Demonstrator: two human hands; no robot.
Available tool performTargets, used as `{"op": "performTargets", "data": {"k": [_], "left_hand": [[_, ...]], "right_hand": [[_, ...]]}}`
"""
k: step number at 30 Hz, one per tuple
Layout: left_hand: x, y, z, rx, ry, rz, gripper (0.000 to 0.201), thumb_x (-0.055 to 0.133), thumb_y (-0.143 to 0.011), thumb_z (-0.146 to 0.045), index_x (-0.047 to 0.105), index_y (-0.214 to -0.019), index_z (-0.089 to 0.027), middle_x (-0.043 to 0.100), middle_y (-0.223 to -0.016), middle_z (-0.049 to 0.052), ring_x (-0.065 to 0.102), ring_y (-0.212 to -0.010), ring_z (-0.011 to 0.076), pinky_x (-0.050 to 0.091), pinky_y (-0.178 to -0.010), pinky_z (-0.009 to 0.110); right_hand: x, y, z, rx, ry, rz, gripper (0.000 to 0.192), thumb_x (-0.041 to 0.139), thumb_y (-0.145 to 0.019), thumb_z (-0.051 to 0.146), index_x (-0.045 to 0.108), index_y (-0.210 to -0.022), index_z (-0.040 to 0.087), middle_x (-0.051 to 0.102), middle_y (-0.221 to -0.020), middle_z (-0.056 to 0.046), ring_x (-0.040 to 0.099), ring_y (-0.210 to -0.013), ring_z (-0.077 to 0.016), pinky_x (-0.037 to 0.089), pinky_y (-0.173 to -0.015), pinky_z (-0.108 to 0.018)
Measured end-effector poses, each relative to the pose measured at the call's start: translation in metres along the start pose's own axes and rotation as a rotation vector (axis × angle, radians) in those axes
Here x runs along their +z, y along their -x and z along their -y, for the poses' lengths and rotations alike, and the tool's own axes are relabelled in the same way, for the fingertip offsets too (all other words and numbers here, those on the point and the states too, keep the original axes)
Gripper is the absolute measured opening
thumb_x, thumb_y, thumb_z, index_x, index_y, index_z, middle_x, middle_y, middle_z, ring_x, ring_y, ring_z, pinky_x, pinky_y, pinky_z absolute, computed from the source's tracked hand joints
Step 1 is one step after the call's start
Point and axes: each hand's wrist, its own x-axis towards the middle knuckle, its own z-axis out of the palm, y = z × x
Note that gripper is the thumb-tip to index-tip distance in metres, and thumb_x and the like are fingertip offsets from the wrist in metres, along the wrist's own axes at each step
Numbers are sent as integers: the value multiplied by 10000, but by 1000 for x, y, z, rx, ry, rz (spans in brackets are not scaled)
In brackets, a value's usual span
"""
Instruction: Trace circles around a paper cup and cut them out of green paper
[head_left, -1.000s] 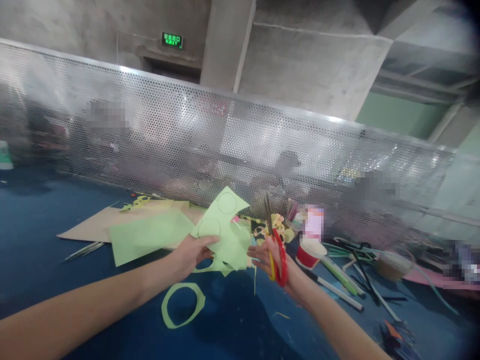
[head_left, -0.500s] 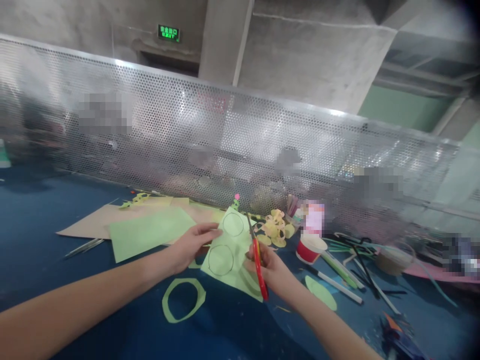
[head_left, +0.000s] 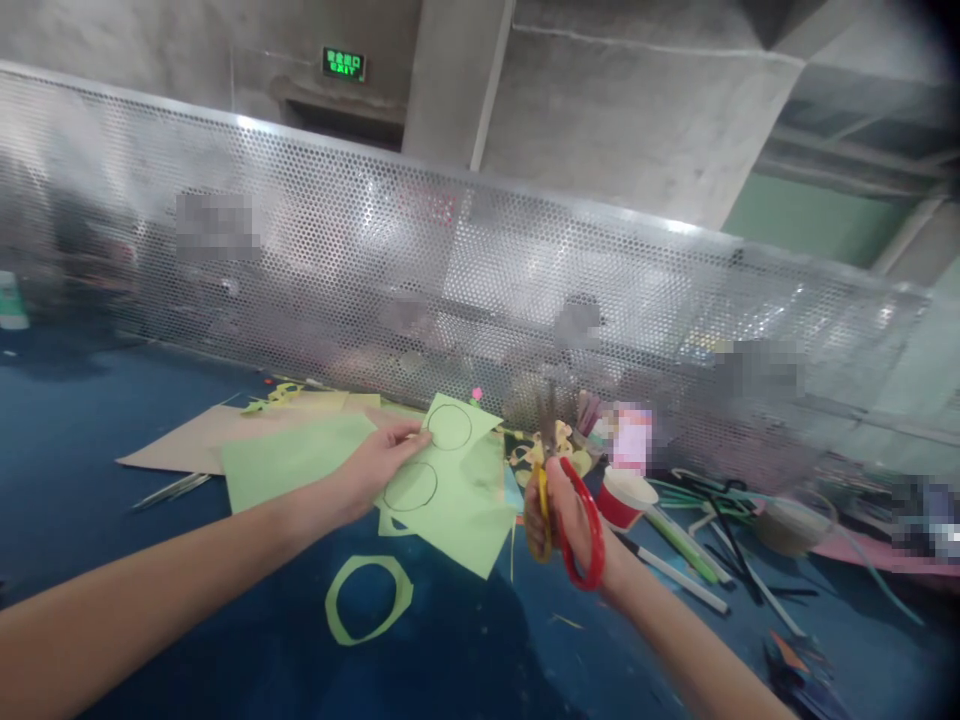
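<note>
Both scissors (head_left: 564, 505) blades have left the green paper (head_left: 450, 480).

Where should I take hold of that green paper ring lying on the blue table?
Pinch the green paper ring across its band at the near edge, coming from above on the person's side. It lies flat and alone on the blue table, its open middle letting one finger reach inside, clear of both hands.

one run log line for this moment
left hand: holds light green paper sheet | right hand: holds red-and-yellow-handled scissors
</note>
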Motion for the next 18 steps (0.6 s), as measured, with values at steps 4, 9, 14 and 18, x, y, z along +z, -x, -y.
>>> {"op": "performTargets", "data": {"k": [4, 9, 14, 18], "left_hand": [[-3, -2, -3, 73, -72, -93, 383, 730, -732, -483, 710, -1000, -210, 735, -820, 17, 665, -722, 186, 509, -654, 270], [-6, -3, -1, 105, -119, -89, 411, 709, -746, -496, 713, -1032, -200, 747, -898, 41, 677, -812, 213, 518, -716, 286], [2, 4, 2, 89, -45, 81, 423, 742, -733, -441, 703, -1066, -181, 752, -935, 60, 691, -844, 244, 533, -762, 327], [11, 11, 4, 53, 43, 201, 469, 753, -739, -405, 673, -1138, -172, 755, -954, 72, 704, -856, 276, 550, -788, 387]], "right_hand": [[3, 21, 6, 72, 212, 144, 582, 528, -725, 789, 500, -714, 207, 410, -554, 69, 421, -487, -102, 492, -515, -265], [6, 38, 12, 100, 503, 260, 491, 423, -875, 677, 465, -720, 213, 448, -618, 47, 513, -518, -127, 485, -531, -270], [8, 39, 12, 13, 590, 243, 447, 457, -901, 594, 437, -656, 221, 473, -579, 35, 587, -513, -162, 439, -509, -261], [9, 41, 12, -35, 534, 214, 368, 579, -853, 546, 514, -673, 231, 540, -621, 22, 589, -570, -170, 476, -540, -262]]}}
